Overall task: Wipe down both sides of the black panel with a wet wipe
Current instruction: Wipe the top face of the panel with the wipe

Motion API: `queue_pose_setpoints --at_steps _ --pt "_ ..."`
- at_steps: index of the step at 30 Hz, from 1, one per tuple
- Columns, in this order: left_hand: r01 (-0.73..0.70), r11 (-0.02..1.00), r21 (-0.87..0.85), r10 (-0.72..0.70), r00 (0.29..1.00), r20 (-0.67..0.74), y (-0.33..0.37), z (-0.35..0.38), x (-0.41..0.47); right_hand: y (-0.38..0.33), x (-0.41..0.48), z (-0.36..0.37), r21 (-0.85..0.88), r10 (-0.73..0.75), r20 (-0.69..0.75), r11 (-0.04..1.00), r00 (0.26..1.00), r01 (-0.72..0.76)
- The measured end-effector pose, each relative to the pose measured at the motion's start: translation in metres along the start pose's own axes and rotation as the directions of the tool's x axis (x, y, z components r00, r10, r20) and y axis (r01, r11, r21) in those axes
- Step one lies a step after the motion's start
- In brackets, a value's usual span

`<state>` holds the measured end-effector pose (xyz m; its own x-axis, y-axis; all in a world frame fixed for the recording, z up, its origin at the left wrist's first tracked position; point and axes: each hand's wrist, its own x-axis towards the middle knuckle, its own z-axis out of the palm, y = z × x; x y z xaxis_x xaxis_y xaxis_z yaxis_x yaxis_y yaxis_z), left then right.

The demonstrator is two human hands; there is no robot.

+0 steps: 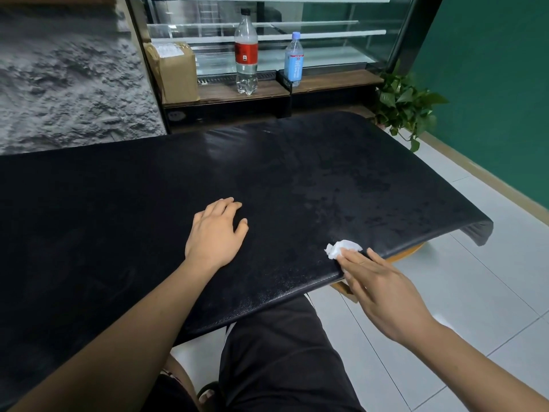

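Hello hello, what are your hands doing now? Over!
Left hand flat on black panel. Right hand, held flat, pressing wet wipe at panel's near right edge. Bottles back on the shelf, off the panel. Over.

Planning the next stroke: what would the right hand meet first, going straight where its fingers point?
The wet wipe, lying at the fingertips of the right hand; beyond it, bare black panel.

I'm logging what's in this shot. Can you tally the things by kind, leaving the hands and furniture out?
Bottles: 2, the red-label bottle and the blue-label bottle
Cardboard box: 1
Plant: 1
Wet wipe: 1
Black panel: 1
Total: 6
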<state>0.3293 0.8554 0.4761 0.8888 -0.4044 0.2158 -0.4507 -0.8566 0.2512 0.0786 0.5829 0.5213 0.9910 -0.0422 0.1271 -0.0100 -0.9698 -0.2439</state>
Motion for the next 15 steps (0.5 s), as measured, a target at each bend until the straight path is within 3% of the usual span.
queue_pose_setpoints --at_steps 7,15 --pt "0.004 0.998 -0.06 -0.002 1.0 0.03 0.0 -0.004 0.004 -0.011 0.014 0.0 0.076 0.081 -0.058 0.994 0.995 -0.076" --pt "0.009 0.992 -0.126 -0.005 0.999 0.033 -0.01 -0.021 -0.012 -0.061 0.066 0.017 0.181 -0.005 -0.057 0.983 0.998 0.016"
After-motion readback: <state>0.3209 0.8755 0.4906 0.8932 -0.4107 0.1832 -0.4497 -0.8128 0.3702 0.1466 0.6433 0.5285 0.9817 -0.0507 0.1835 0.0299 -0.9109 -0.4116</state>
